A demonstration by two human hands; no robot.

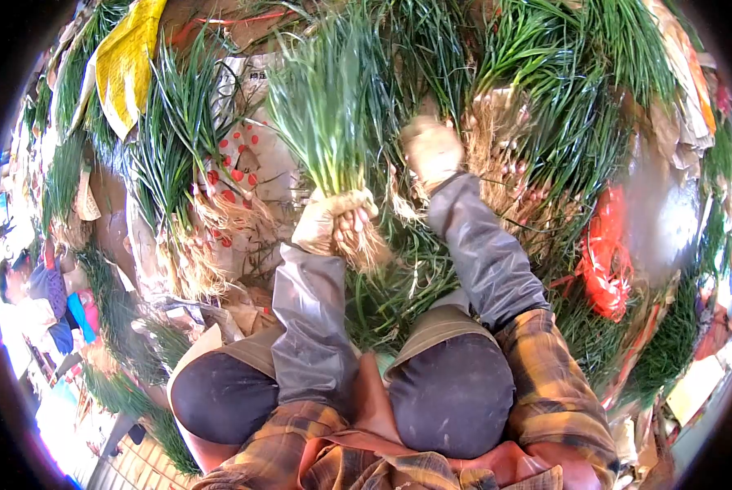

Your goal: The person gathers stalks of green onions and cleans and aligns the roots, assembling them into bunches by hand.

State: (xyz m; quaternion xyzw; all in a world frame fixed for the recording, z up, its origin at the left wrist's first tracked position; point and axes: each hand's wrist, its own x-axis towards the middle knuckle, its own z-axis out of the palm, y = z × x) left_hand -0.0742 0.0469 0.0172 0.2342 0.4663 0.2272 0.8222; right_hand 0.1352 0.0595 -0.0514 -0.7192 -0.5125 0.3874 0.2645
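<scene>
My left hand is wrapped round the base of a bunch of scallions, which it holds upright. The long green leaves fan out above the fist, and pale stringy roots hang below it. To the right of the bunch, my right hand is smeared by motion, so its fingers cannot be made out. It is over the green leaves, close to a pile of rooted scallions with pinkish bulbs.
More scallions lie at the left on a white sack with red dots. A yellow sack is at the upper left. A bundle of red plastic lies at the right. Loose leaves cover the ground before my knees.
</scene>
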